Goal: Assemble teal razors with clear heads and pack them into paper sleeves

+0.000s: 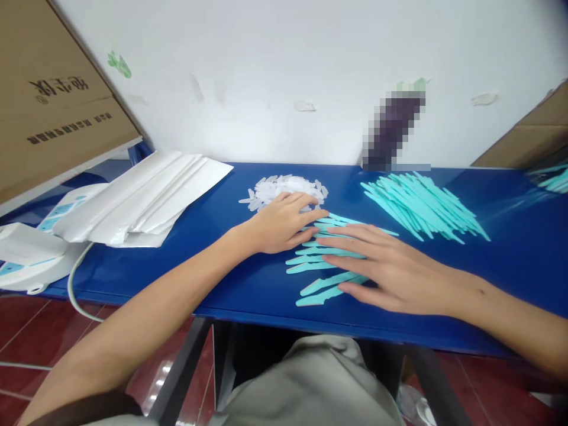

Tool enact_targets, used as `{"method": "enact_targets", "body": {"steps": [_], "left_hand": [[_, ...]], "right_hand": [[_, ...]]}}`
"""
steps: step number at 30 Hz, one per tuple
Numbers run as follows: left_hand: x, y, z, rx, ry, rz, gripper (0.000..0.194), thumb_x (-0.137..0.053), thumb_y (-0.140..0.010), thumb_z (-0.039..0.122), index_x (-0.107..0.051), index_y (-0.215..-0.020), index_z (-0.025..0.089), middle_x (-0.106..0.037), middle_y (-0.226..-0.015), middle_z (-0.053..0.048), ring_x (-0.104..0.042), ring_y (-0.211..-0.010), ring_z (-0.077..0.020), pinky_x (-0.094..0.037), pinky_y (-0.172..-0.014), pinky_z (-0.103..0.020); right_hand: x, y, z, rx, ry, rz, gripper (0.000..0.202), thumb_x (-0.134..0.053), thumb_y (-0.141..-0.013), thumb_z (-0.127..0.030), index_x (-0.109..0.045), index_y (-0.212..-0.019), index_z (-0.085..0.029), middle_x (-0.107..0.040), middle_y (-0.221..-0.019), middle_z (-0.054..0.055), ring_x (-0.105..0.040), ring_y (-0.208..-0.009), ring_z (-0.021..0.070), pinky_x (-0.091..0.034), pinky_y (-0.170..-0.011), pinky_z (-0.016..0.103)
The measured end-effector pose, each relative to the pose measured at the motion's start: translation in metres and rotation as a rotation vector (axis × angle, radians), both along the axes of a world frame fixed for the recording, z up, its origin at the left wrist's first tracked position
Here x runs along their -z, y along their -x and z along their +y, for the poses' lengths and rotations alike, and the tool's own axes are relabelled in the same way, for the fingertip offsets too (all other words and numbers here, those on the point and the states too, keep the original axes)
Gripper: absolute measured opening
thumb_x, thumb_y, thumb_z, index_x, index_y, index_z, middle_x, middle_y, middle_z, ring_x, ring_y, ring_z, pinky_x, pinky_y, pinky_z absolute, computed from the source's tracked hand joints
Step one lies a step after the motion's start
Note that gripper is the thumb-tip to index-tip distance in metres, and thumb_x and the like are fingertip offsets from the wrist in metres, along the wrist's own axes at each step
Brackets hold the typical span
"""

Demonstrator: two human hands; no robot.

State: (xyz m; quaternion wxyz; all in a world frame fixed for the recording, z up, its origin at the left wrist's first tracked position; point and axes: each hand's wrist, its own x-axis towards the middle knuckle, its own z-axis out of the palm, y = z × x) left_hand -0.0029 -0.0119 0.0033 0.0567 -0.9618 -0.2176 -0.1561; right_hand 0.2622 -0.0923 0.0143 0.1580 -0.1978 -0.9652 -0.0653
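Several turquoise eyebrow razors (317, 258) lie roughly side by side on the blue table, their blade ends pointing left. My right hand (390, 266) rests flat over their handles with its fingers spread. From the left, my left hand (284, 223) reaches to the blade ends of the upper razors, its thumb and fingers apart. Its outer fingers are over the near edge of a heap of small translucent plastic caps (266, 190). Whether a cap is under those fingertips I cannot make out. A larger pile of turquoise razors (421, 204) lies behind my right hand.
White plastic sleeves (146, 195) are stacked at the left, over a white device (31, 254) with a cable. Cardboard boxes stand at the far left (66, 112) and right (532, 130). A white wall (266, 77) backs the blue table (213, 284).
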Motion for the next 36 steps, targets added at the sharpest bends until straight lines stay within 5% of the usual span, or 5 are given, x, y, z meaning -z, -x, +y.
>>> {"method": "enact_targets", "body": {"steps": [7, 17, 24, 36], "left_hand": [[0.001, 0.002, 0.002, -0.016, 0.036, -0.03, 0.046, -0.035, -0.112, 0.04, -0.058, -0.143, 0.017, -0.059, -0.141, -0.02, -0.058, -0.129, -0.0327, -0.045, -0.109, -0.051], [0.0, 0.002, 0.001, -0.037, 0.084, -0.037, 0.049, -0.033, -0.112, 0.045, -0.057, -0.145, 0.019, -0.058, -0.143, -0.02, -0.056, -0.131, -0.034, -0.044, -0.11, -0.053], [0.001, 0.003, 0.002, -0.07, 0.075, -0.004, 0.046, -0.03, -0.111, 0.033, -0.056, -0.146, 0.019, -0.056, -0.146, -0.02, -0.053, -0.134, -0.034, -0.043, -0.111, -0.055], [0.001, 0.003, 0.002, -0.088, 0.091, 0.004, 0.046, -0.031, -0.112, 0.033, -0.057, -0.146, 0.018, -0.056, -0.144, -0.02, -0.053, -0.134, -0.0339, -0.043, -0.111, -0.054]], "right_hand": [[0.003, -0.003, 0.006, 0.008, -0.021, 0.018, 0.034, -0.055, -0.105, -0.031, -0.075, -0.128, -0.017, -0.065, -0.15, 0.012, -0.058, -0.142, 0.0322, -0.048, -0.117, 0.054], [0.003, -0.004, 0.007, 0.149, 0.017, -0.009, 0.038, -0.053, -0.105, -0.036, -0.075, -0.13, -0.018, -0.061, -0.153, 0.013, -0.059, -0.139, 0.0383, -0.052, -0.111, 0.062], [0.005, -0.012, 0.017, 0.282, -0.009, -0.034, 0.045, -0.048, -0.107, -0.042, -0.073, -0.131, -0.013, -0.062, -0.151, 0.018, -0.057, -0.141, 0.0404, -0.054, -0.109, 0.061], [0.01, -0.011, 0.02, 0.28, 0.0, -0.05, 0.047, -0.046, -0.108, -0.043, -0.073, -0.132, -0.013, -0.064, -0.148, 0.018, -0.058, -0.14, 0.0385, -0.051, -0.112, 0.062]]}}
